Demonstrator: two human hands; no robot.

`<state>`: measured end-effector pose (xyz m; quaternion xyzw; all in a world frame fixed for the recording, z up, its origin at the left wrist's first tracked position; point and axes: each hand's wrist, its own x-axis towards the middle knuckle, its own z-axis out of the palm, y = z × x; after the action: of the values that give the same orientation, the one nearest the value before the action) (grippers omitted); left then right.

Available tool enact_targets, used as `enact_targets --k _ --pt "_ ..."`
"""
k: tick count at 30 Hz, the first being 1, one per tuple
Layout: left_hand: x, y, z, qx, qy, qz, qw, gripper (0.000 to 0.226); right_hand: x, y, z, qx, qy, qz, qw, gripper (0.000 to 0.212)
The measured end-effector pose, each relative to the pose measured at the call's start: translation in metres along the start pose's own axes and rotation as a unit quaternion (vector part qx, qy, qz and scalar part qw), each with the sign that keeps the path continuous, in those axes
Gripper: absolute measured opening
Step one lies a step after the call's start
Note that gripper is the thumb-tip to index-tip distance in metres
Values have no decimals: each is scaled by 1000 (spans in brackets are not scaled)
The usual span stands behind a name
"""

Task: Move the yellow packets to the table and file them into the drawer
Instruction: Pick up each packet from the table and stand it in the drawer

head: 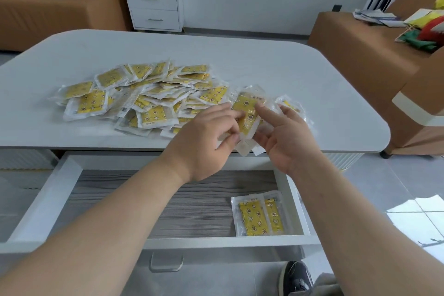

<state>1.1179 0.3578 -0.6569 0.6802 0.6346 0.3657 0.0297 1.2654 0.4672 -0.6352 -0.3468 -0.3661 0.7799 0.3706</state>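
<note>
A loose heap of several yellow packets point(144, 94) in clear wrappers lies on the white table point(312, 84). Both hands hold a small bunch of yellow packets point(247, 113) upright above the table's front edge. My left hand point(204, 142) pinches the bunch's left side, and my right hand point(286, 137) supports its right side with fingers spread. Below the table, the white drawer point(60, 190) is pulled out. A short stack of yellow packets point(260, 215) lies flat in its front right corner.
A white two-drawer cabinet point(153, 5) stands by the far wall. Brown upholstered seats point(355, 48) with papers and coloured items are at right, another with dark clothes at far left. A dark shoe point(295, 276) shows on the grey floor below the drawer.
</note>
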Motion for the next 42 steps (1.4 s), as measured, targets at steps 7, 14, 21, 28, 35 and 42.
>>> enact_targets --k 7,14,21,28,35,42 --pt "6 10 -6 -62 143 -168 973 37 -3 0 2 -93 -6 1 996 77" --pt "-4 0 -18 -52 -25 -249 967 68 -8 9 -2 -309 -84 45 946 46" --pt "-21 -13 -24 37 -213 -265 940 17 -4 23 -20 -525 -158 79 832 24" --pt "-29 -21 -19 127 -337 -289 887 15 11 59 -45 -721 -120 95 676 24" --pt "-28 -27 -14 138 -376 -282 872 21 21 104 -63 -702 -107 141 690 78" --pt "-25 -33 1 144 -401 -267 864 28 25 129 -69 -804 -106 127 571 57"
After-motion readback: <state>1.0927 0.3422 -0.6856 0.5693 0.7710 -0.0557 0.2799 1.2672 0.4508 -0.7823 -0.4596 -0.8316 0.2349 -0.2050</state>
